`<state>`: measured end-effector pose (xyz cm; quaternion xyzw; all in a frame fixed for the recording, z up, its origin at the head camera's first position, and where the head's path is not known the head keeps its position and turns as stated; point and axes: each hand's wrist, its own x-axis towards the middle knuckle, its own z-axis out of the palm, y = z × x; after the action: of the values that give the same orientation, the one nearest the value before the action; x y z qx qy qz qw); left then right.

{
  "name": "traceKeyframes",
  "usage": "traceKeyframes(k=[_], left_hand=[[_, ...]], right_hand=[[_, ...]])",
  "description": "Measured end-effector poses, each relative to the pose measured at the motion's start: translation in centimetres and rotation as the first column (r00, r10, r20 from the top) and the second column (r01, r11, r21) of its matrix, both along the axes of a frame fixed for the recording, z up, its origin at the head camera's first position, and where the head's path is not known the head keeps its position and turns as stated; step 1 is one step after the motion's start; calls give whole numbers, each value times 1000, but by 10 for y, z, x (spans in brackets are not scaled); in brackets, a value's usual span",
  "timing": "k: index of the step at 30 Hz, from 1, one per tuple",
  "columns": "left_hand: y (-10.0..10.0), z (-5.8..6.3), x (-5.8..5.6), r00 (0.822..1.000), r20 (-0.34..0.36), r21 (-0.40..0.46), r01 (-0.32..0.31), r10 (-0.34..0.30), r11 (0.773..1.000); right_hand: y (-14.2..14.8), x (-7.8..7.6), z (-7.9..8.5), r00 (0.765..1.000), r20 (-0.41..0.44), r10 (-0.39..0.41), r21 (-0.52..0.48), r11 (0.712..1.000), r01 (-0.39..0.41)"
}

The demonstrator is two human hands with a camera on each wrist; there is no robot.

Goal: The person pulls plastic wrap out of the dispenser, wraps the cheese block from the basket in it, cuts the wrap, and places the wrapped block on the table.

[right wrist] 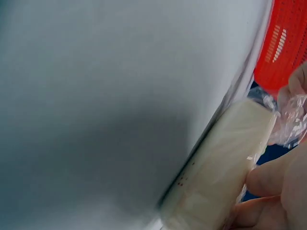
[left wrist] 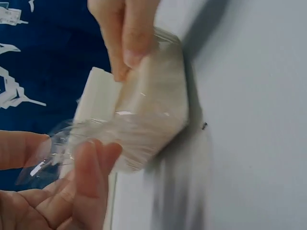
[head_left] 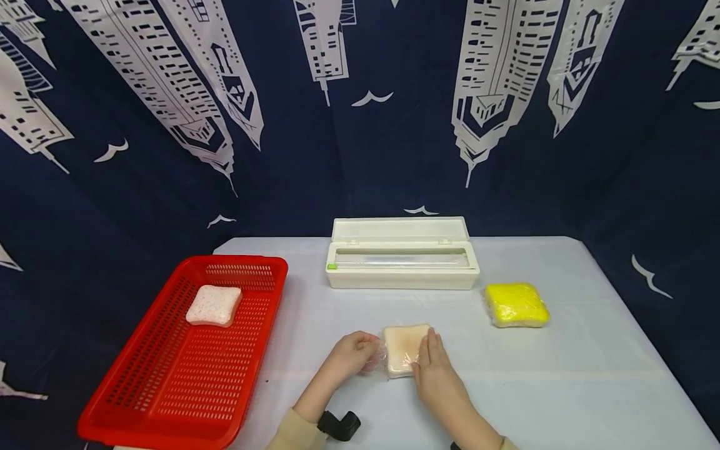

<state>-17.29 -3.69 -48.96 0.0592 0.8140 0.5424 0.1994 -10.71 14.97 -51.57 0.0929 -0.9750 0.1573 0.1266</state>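
Observation:
A thick, pale slice of bread (head_left: pixel 402 350) with a light brown top lies before me, clear plastic wrap (left wrist: pixel 136 139) around it. At its left side my left hand (head_left: pixel 353 353) pinches a loose end of the wrap between thumb and fingers; the left wrist view shows the film stretched from the slice to these fingertips. My right hand (head_left: pixel 441 378) rests on the slice's right side, its fingers fairly straight and the thumb near the front edge. In the right wrist view, small red marks show on the side of the slice (right wrist: pixel 218 163).
A white cling wrap dispenser (head_left: pixel 402 278) stands at the back, lid raised. To the right lies a yellow wrapped square block (head_left: pixel 516 305). The red basket (head_left: pixel 197 387) on the left holds a white, speckled bread-shaped piece (head_left: pixel 214 305). A dark blue patterned cloth (head_left: pixel 360 156) hangs behind the table.

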Motion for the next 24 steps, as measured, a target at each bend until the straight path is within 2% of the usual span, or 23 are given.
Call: traceKeyframes(k=[4,9,11,19,24], left_hand=[[0,7,5,1000,3,15,-23,23,1000],[7,13,14,997,30,117,-72,69,991],[12,15,18,997,21,133,-74,72,988],[35,25,40,996,-82,17,-32,33,999],[53,22,58,993,-116,-31,22,-26,999]], right_hand=[[-1,1,2,1000,24,0,-5,1000,0],[2,1,5,999,39,-12,-75,997,15],[3,0,4,1000,27,-13,-87,996,16],[6,-1,1,1000,-11,-22,-123,992,20],[8,1,1,999,24,-27,-170,985,31]])
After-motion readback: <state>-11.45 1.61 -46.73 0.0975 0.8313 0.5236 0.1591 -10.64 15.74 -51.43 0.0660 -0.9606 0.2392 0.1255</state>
